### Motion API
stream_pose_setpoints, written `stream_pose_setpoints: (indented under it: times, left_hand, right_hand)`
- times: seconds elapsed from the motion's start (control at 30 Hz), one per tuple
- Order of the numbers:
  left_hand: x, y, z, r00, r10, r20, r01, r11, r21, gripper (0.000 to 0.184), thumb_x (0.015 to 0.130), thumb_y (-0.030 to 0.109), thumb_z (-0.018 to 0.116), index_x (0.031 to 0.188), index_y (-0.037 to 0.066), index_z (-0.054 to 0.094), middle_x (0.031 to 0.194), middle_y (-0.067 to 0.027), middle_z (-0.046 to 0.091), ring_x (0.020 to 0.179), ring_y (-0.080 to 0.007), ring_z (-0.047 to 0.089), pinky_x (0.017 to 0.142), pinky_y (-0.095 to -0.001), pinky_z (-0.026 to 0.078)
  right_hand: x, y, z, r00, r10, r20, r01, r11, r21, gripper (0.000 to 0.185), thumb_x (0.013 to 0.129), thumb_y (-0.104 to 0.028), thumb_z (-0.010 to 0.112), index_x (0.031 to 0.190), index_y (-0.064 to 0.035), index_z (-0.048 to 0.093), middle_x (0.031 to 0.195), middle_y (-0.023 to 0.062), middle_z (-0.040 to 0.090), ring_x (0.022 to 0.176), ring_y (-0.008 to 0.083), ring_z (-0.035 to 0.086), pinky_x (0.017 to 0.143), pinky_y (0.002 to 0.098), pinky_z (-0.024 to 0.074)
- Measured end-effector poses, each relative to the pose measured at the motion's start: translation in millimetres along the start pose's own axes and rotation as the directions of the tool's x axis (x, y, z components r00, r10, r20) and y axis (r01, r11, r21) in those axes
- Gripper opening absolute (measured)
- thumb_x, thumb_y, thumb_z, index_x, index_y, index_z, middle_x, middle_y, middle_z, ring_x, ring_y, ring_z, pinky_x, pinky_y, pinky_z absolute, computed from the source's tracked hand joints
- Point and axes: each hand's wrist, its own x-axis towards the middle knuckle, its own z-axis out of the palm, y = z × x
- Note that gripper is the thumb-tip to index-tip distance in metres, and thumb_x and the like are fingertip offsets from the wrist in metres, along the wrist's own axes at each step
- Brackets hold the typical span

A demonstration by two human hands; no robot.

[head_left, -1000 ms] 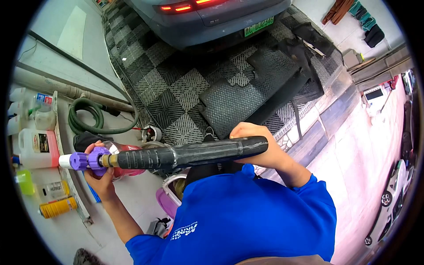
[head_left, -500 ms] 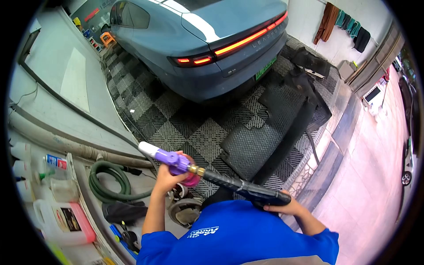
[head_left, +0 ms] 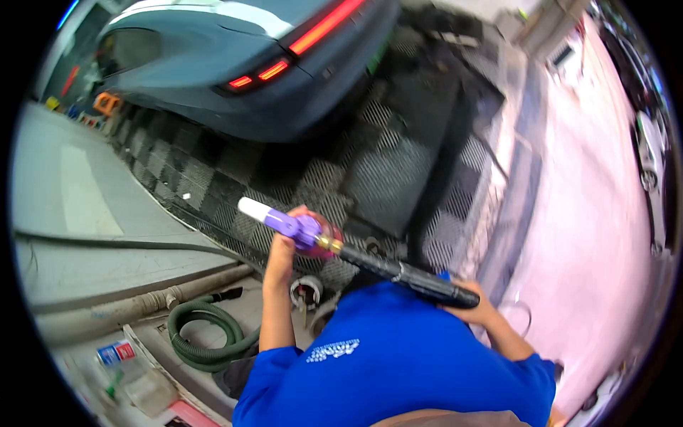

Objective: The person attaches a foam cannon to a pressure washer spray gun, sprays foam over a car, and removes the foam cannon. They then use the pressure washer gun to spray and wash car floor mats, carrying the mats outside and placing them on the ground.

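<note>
A foam cannon with a purple body and white nozzle tip points to the upper left. Its reddish bottle hangs partly behind the body. My left hand is closed around the cannon, though some fingers are hidden behind it. A brass fitting joins the cannon to a black pressure washer gun. At the gun's rear end my right hand grips it, the fingers mostly out of sight underneath. Both hands hold the tool across the front of the blue shirt.
A blue-grey car stands ahead with lit tail lights. Black floor mats lie on the tiled floor behind it. To the left are a coiled green hose, a pipe and a spray can. Pink paving runs along the right.
The view has swung right and tilted, so the car sits further to the upper left. Both hands keep their hold on the foam cannon and gun, which appear slightly further right.
</note>
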Motion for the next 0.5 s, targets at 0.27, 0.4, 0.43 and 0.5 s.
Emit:
stream_pose_setpoints:
  times: [0.27,0.4,0.43,0.5]
  left_hand:
    - [44.5,-37.9,-13.2,0.991,-0.058,-0.121,0.064,0.997,0.046,0.104,0.067,0.082,0.034,0.121,-0.006,0.043,0.116,-0.0154,0.053,0.110,-0.0217,0.049,0.099,-0.0353,0.033]
    - [51.6,-33.2,-22.0,0.989,-0.047,-0.143,0.051,0.998,0.026,0.099,0.075,0.079,0.021,0.119,-0.007,0.045,0.114,-0.0183,0.053,0.110,-0.0241,0.049,0.100,-0.0363,0.031]
    - [54.0,-30.9,-21.5,0.986,-0.042,-0.161,0.047,0.998,0.029,0.098,0.075,0.079,0.022,0.117,-0.006,0.047,0.115,-0.0178,0.053,0.110,-0.0244,0.049,0.100,-0.0375,0.031]
    - [56.0,-34.0,-23.1,0.983,-0.002,-0.183,0.007,0.999,0.031,0.093,0.080,0.075,0.019,0.116,-0.006,0.047,0.115,-0.0193,0.053,0.110,-0.0253,0.049,0.100,-0.0371,0.031]
  right_hand:
    - [40.3,16.7,-11.5,0.999,0.028,-0.045,-0.031,0.998,-0.055,0.018,0.064,-0.008,0.065,0.079,-0.0030,0.056,0.064,0.0115,0.055,0.057,0.0266,0.055,0.054,0.0319,0.0432]
    - [60.2,7.2,-16.2,1.000,-0.007,-0.020,0.006,0.998,-0.070,0.017,0.065,-0.007,0.064,0.080,-0.0032,0.056,0.066,0.0129,0.056,0.060,0.0301,0.057,0.054,0.0325,0.0445]
    - [63.8,7.3,-18.1,1.000,-0.008,0.009,0.008,0.998,-0.064,0.017,0.065,-0.007,0.063,0.080,-0.0032,0.057,0.067,0.0132,0.057,0.060,0.0310,0.057,0.054,0.0326,0.0448]
    - [72.1,8.6,-21.8,1.000,0.012,0.017,-0.011,0.998,-0.062,0.016,0.066,-0.006,0.063,0.080,-0.0035,0.057,0.067,0.0132,0.057,0.060,0.0311,0.057,0.054,0.0324,0.0449]
